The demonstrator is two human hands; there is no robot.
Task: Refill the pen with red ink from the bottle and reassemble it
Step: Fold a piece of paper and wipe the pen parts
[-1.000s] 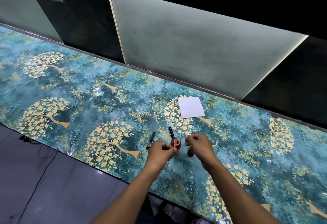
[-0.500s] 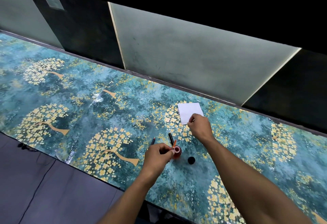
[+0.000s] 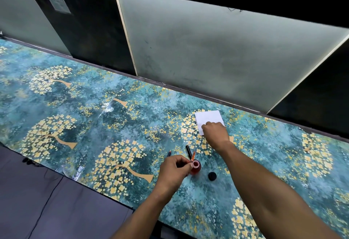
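While left hand (image 3: 172,170) fingers are pinching ink bottle (image 3: 195,167) at 3 o'clock, right hand (image 3: 215,132) is gripping white paper (image 3: 207,118) at 12 o'clock; black cap (image 3: 212,176) is lying on tabletop (image 3: 94,110).

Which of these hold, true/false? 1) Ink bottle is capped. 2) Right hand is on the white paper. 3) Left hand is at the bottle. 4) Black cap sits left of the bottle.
1) False: the ink bottle stands open; its black cap lies on the table.
2) True: the right hand is on the white paper.
3) True: the left hand is at the bottle.
4) False: the cap lies to the bottle's right.
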